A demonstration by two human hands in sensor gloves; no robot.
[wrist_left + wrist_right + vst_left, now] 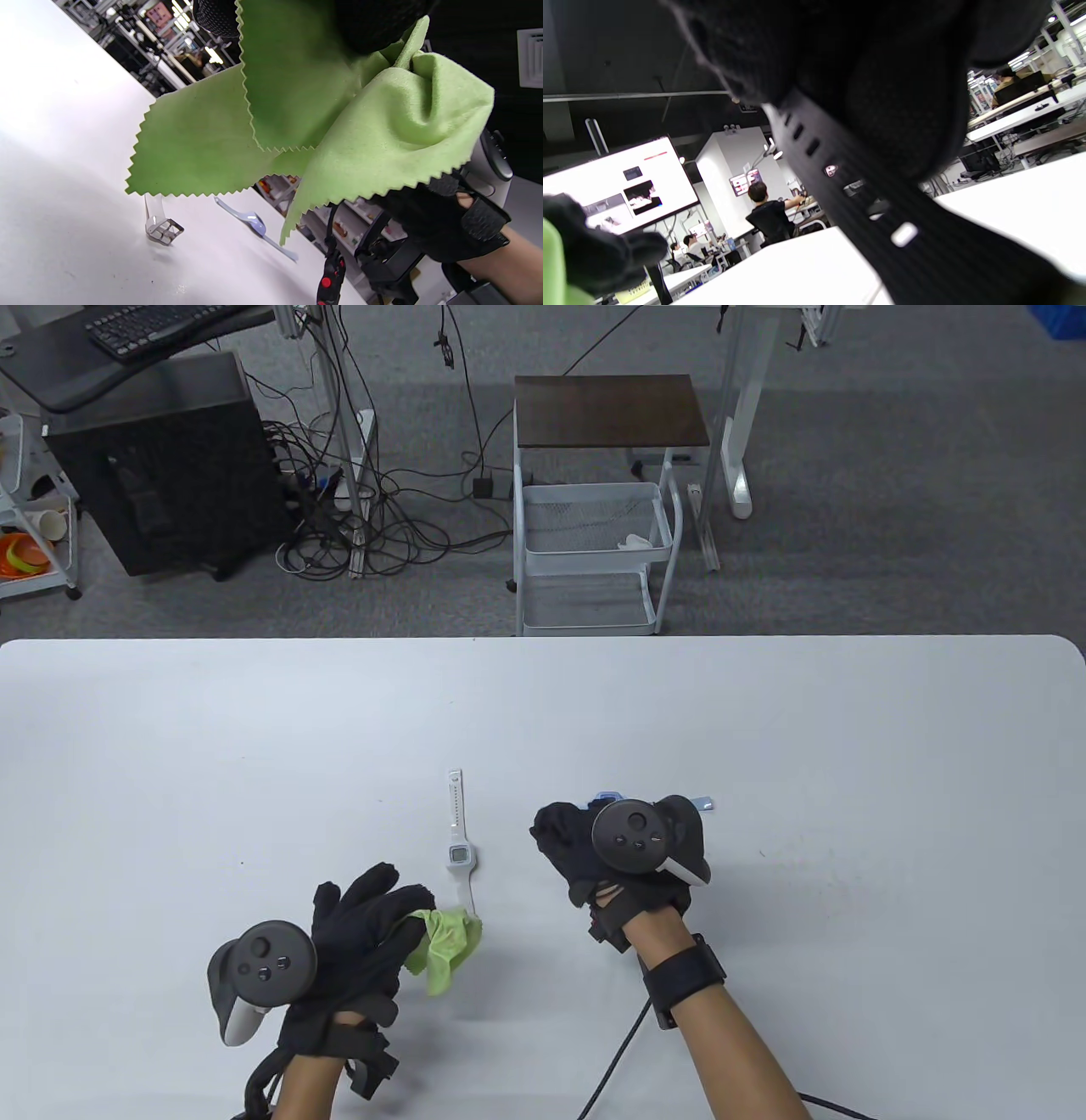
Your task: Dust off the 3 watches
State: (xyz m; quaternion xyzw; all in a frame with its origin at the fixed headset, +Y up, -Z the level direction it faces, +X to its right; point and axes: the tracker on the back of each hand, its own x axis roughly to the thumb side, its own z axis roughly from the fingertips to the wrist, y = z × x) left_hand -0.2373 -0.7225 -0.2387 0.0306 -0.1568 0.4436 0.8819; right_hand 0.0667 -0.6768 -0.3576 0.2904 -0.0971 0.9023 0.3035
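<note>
My left hand pinches the green cloth, which hangs just above the near strap end of the white watch lying flat on the worktop between my hands. My right hand is curled round a black watch — its perforated strap runs across the wrist view. Behind that hand, touching the worktop, lies a pale blue watch.
</note>
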